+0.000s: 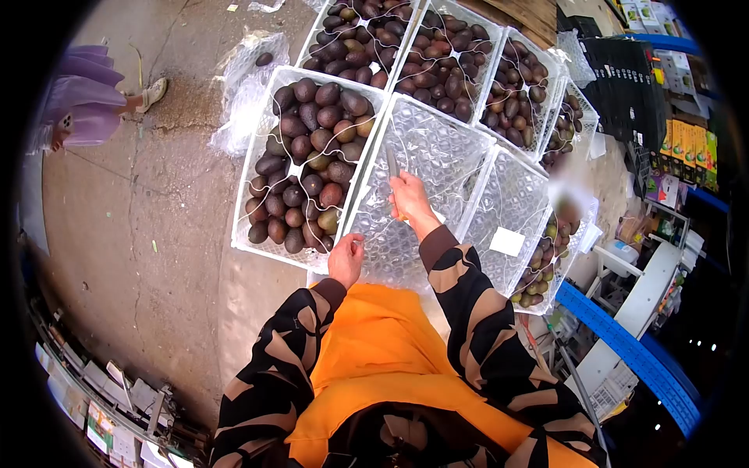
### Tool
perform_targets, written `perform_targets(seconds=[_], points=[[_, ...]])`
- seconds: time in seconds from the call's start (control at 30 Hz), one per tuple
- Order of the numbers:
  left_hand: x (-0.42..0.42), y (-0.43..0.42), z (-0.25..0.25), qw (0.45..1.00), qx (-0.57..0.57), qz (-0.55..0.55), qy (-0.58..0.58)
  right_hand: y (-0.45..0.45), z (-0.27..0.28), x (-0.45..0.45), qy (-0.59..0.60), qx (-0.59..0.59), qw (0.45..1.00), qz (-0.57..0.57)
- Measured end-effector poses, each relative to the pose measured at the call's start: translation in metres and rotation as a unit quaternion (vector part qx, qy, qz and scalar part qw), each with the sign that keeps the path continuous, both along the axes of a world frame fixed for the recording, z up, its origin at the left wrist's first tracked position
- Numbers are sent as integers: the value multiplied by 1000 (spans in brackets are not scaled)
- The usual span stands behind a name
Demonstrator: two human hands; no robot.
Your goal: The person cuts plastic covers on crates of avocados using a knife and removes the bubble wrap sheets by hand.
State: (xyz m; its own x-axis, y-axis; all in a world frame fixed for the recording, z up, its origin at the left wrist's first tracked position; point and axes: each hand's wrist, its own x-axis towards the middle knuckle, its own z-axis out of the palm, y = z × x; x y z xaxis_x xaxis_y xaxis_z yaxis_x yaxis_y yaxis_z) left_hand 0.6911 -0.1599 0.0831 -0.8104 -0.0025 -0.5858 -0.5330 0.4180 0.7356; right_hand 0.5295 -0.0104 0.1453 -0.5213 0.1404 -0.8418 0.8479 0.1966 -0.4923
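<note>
My right hand [411, 198] is closed on a knife [392, 164], whose blade points away from me over a crate covered with clear bubbled plastic [437, 140]. At the near left corner of that crate is my left hand [346, 257], its fingers curled at the rim; whether they pinch anything is too small to tell. Just left of it stands a white crate of dark avocados [304, 168] with white string across the top. A second plastic-covered crate [507, 199] with a white label [507, 241] lies to the right.
More avocado crates [445, 58] stand beyond, and another [542, 269] is at the right. Crumpled plastic wrap [253, 93] lies on the floor at the left. A person in a purple garment [86, 93] is at the far left. A blue metal beam [624, 351] runs at the right.
</note>
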Motion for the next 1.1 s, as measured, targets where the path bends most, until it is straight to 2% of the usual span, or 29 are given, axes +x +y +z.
perform_targets(seconds=[0.07, 0.2, 0.3, 0.4, 0.43, 0.63, 0.77, 0.83, 0.9, 0.93, 1.0, 1.07, 1.1], points=[[-1, 1, -2, 999, -21, -7, 23, 9, 17, 11, 62, -1, 998, -14], [-34, 22, 1, 996, -18, 18, 90, 16, 35, 25, 7, -1, 999, 35], [-36, 36, -6, 999, 20, 37, 31, 7, 4, 16, 19, 12, 999, 36], [0, 36, -7, 996, 60, 67, -22, -15, -39, 18, 54, 16, 998, 34], [9, 31, -6, 996, 62, 65, -27, -22, -41, 17, 71, 24, 997, 33], [55, -10, -4, 997, 38, 50, -32, 0, 3, 29, -44, -52, 996, 59], [27, -6, -1, 1000, 7, 27, -1, 23, 23, 53, 80, -16, 993, -89], [-29, 3, 7, 993, -43, -21, 108, 37, 24, 77, 117, -8, 986, -118], [-100, 14, 6, 966, -68, -80, 235, 42, 36, 102, 103, -16, 986, -133], [-133, 19, -4, 952, -81, -141, 259, 45, 40, 112, 97, -20, 985, -140], [-186, 28, -27, 888, -157, -258, 347, 52, 42, 135, 95, -22, 984, -152], [-224, 35, -29, 809, -269, -456, 255, 59, 43, 146, 88, -18, 981, -175], [-231, 39, -39, 787, -270, -469, 296, 62, 46, 148, 90, -17, 979, -184]])
